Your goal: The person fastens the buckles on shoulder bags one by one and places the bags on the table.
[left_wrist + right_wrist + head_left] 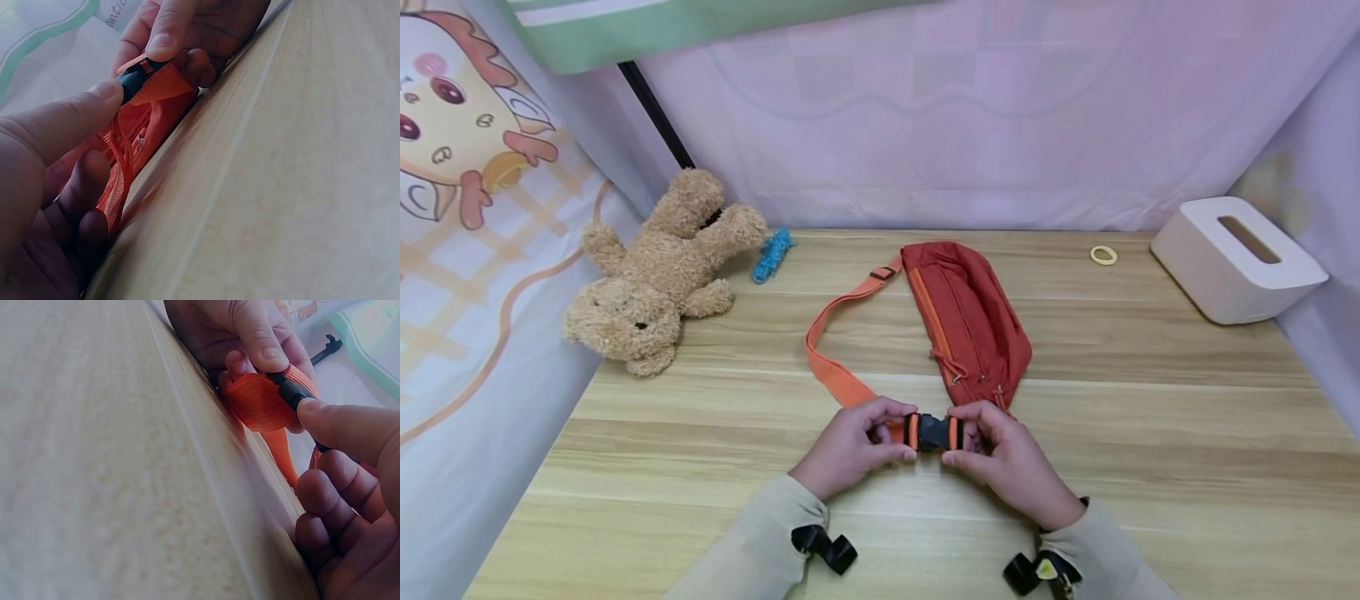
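- Left hand (850, 446) pinches black buckle (932, 432) from its left end.
- Right hand (1003, 454) pinches the other end.
- Buckle joins orange strap (835, 350) of red waist bag (970, 321), low over wooden table (1150, 433).

Wooden table (1150, 433) with waist bag (970, 321), teddy (655, 275)

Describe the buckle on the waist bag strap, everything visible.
The buckle is a black, plastic-looking clip, orange strap webbing at both ends. It looks joined, lying level just above the wooden table, near the red bag's lower end. The left hand pinches one end, the right hand the other.
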The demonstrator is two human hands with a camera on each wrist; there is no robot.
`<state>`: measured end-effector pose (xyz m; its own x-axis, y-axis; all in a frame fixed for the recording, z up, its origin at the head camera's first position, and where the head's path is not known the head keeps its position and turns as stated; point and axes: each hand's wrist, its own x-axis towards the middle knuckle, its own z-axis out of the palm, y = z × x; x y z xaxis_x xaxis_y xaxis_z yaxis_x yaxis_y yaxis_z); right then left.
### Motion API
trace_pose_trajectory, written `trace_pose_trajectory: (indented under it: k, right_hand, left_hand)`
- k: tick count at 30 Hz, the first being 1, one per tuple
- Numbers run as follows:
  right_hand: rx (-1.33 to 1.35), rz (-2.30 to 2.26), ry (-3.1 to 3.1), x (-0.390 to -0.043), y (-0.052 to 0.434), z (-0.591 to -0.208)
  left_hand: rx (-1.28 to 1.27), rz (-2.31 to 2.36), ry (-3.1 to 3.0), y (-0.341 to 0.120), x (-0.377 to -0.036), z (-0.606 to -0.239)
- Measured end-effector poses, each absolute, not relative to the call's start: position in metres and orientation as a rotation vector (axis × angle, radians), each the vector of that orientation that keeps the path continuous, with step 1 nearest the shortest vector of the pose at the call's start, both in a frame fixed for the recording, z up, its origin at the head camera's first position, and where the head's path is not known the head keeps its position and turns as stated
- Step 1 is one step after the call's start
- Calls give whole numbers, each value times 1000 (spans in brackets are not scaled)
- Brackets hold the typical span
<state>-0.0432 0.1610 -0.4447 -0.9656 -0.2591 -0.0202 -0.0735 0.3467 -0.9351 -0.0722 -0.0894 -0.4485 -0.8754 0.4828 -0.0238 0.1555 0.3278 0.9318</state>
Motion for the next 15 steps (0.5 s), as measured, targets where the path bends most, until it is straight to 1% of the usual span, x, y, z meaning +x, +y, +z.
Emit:
trace_pose_trajectory:
  k: [15]
  right_hand:
    - [-321,-1686,2416,-43,161,-445]
  left_hand:
    - [578,1566,2289,-88,-72,-448]
